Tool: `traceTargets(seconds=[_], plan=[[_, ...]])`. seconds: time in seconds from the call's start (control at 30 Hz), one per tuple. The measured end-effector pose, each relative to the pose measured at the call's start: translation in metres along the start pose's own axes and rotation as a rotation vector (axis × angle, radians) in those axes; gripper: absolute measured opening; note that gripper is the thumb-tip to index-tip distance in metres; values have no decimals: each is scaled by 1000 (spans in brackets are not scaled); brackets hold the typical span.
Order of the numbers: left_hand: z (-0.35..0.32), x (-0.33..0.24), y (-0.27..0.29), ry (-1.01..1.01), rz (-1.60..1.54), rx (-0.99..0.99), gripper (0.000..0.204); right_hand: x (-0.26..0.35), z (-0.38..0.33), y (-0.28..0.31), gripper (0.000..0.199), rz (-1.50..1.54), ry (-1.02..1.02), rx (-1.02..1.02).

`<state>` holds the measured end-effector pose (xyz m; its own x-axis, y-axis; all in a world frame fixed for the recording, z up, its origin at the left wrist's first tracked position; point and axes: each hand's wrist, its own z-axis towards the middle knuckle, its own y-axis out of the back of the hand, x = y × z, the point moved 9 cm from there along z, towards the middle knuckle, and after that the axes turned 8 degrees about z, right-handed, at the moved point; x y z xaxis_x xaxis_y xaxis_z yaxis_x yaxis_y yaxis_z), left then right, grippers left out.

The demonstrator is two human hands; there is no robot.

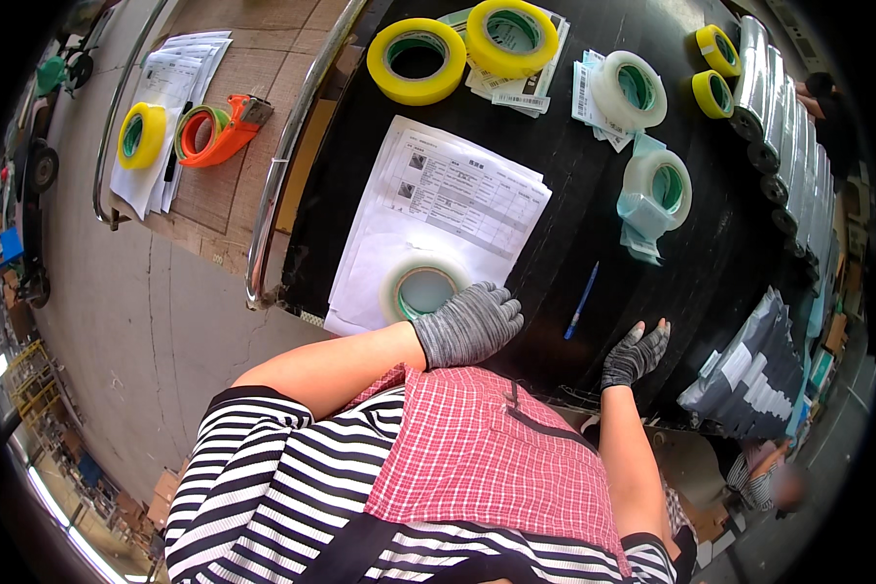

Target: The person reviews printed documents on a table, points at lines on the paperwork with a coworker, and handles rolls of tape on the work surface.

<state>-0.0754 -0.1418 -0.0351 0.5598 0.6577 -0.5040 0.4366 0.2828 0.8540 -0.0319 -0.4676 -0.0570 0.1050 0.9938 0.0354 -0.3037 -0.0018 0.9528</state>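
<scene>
My left hand [472, 324], in a grey knit glove, rests at the lower right corner of a stack of printed sheets [457, 195]. Its fingers lie side by side and look flat; whatever is under the palm is hidden. Touching or close beside it, a roll of clear tape [389, 292] sits on the sheets. To the right, my right hand [638, 353], in a matching glove with bare fingertips, is over the black table [555, 243]. Its fingers are stretched and it holds nothing visible. A blue pen [582, 302] lies between both hands, apart from them.
Yellow tape rolls [417, 61] and clear tape rolls [629, 90] stand along the far side, some on labels. Grey plastic rolls [774, 127] and packed grey bags [749, 375] lie right. A left-hand cart with a metal rail [292, 146] holds an orange tape dispenser [226, 131].
</scene>
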Motion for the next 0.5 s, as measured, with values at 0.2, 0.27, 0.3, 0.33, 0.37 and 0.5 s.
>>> traceTargets(seconds=[0.2,0.27,0.3,0.33,0.37,0.5], plan=[[0,0,1,-1,1,-15,33,-1,0,-1,50,3,-8,0],[0,0,0,2,-6,4,33,-2,-1,-1,50,7,-21,2],[0,0,0,2,-6,4,33,-2,-1,-1,50,5,-25,5],[0,0,0,1,2,2,33,-3,-1,-1,50,2,-30,8],[0,-1,0,-1,11,0,33,-3,-1,-1,50,2,-30,8],[0,0,0,1,8,8,34,-2,-1,-1,50,-2,-22,9]])
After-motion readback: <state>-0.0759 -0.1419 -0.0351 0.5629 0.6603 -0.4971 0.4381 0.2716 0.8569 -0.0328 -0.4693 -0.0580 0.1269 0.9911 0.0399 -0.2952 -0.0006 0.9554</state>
